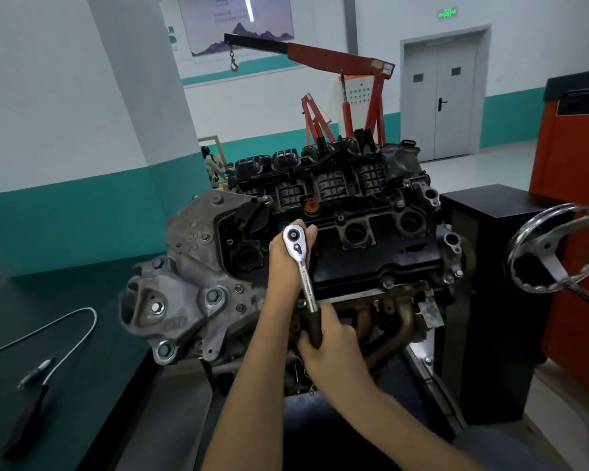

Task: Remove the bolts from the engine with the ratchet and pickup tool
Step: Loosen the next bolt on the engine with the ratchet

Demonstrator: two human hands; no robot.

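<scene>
White and teal workshop walls and two red hoists (337, 59) stand behind one engine (354, 266). Your two hands hold one ratchet (305, 278) over its black cover. Your left hand (283, 263) wraps the head and your right hand (330, 338) grips the handle. One pickup tool (28, 419) lies on the green tabletop (92, 385), back from its right edge.

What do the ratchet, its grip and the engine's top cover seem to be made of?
The ratchet looks like polished, probably chromed steel: head and shaft gleam mirror-bright. Its grip is matte black, likely rubber or plastic. The top cover is dull black, seemingly moulded plastic, though painted metal is possible.
</scene>
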